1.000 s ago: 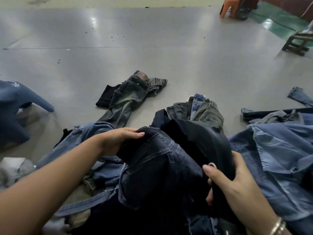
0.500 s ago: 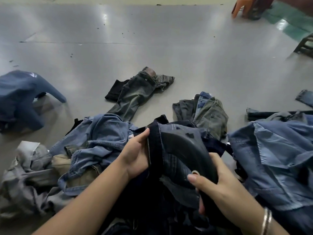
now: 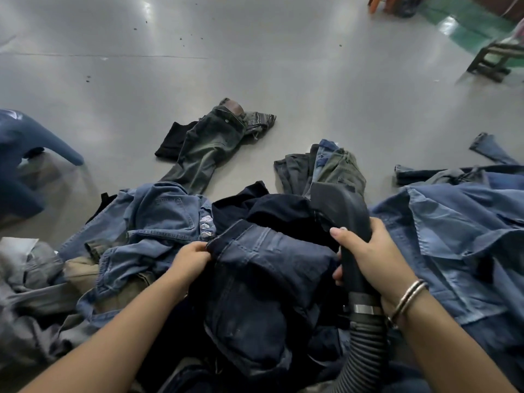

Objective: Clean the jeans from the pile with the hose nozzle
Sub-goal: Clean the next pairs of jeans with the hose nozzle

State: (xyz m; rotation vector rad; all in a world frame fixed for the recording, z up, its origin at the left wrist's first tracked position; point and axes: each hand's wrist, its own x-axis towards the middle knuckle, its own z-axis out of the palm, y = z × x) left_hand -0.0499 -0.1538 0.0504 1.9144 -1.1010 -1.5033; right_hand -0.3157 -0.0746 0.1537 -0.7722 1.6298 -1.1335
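Note:
A dark blue pair of jeans [image 3: 263, 268] lies on top of the pile [image 3: 158, 222] in front of me. My left hand [image 3: 191, 258] grips its waistband edge at the left. My right hand [image 3: 365, 256] is wrapped round the black hose nozzle [image 3: 340, 205], whose wide mouth points away from me over the dark fabric. The ribbed grey hose [image 3: 360, 344] runs down from the nozzle past my right wrist, which wears metal bangles.
Light blue denim [image 3: 459, 236] is heaped at the right. A grey-green pair of jeans [image 3: 209, 146] lies apart on the grey floor [image 3: 255, 66]. Folded jeans [image 3: 334, 165] sit behind the pile. A blue stool [image 3: 19, 154] stands left, wooden furniture [image 3: 493, 58] far right.
The nozzle has come out from under the dark jeans and now points forward above them. My left hand moved down and now holds the waistband, spreading the jeans flatter.

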